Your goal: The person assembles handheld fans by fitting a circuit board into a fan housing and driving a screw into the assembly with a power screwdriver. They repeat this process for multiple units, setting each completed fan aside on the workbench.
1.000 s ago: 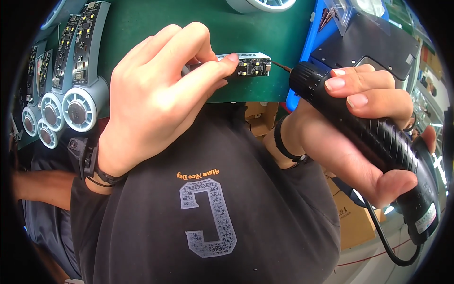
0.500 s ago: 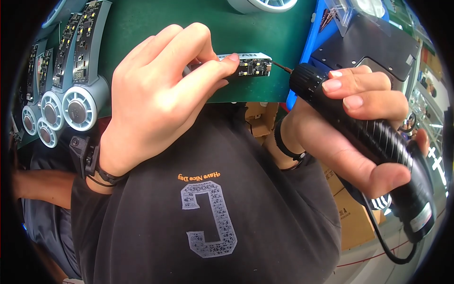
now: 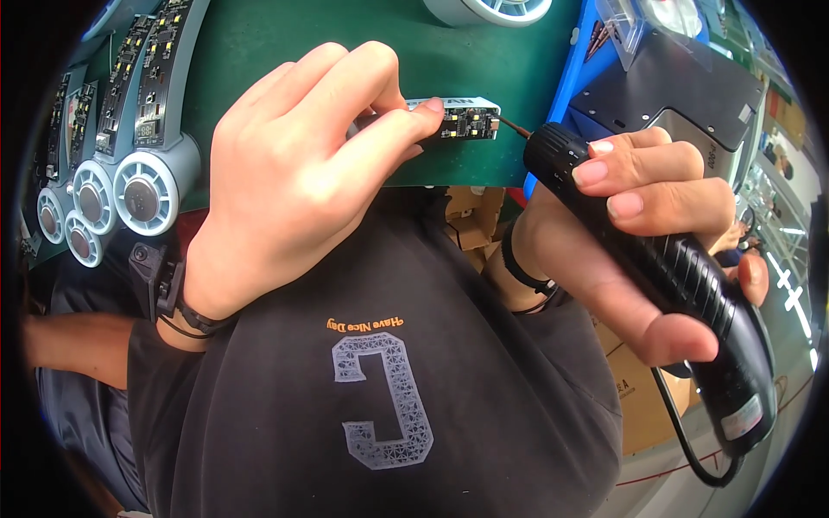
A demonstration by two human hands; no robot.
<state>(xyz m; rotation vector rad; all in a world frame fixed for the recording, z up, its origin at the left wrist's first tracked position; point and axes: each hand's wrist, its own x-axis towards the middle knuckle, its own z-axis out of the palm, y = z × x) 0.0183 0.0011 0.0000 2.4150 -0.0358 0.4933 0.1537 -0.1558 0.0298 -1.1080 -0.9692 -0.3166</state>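
My left hand (image 3: 298,177) is closed, thumb and fingers pinching a light-blue housing (image 3: 477,103) above the green table. A black circuit board (image 3: 471,126) with small pale components lies along the housing's near side; its left part is hidden behind my fingers. My right hand (image 3: 639,250) wraps round a black electric screwdriver (image 3: 643,216), slanting from lower right to upper left. Its thin copper-coloured bit (image 3: 516,128) points at the right end of the board. Whether the tip touches it, I cannot tell.
Several light-blue curved housings (image 3: 177,78) with circuit boards and round ends stand at the left. Another round part (image 3: 492,9) sits at the far edge. At right are a blue tray (image 3: 566,78) and a black box (image 3: 669,86). Someone's arm (image 3: 78,350) shows at the left.
The screwdriver's handle has swung slightly left, with its bit staying near the board's end. My left hand and the housing have shifted a little right.
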